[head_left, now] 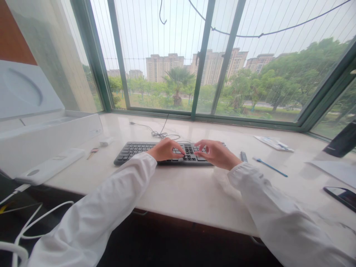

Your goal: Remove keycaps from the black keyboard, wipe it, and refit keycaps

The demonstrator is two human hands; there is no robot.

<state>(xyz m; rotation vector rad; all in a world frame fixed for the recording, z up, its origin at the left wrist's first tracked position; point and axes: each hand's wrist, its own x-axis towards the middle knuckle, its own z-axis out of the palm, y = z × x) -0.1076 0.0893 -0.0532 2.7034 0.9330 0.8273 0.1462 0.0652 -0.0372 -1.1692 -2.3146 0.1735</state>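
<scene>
A black keyboard [133, 151] lies on the pale stone windowsill counter [180, 189], its cable [160, 132] trailing toward the window. My left hand [165, 149] rests on the middle keys with fingers curled down onto them. My right hand [215, 152] sits over the right end of the keyboard, fingers bent onto the keys. Both arms are in white sleeves. Neither hand holds anything.
A large white box [41, 142] stands at the left with a white power strip [50, 165] in front. A small key [93, 151] and a white adapter [106, 141] lie nearby. A blue pen [269, 167], a leaflet [274, 142] and a phone [340, 195] lie to the right.
</scene>
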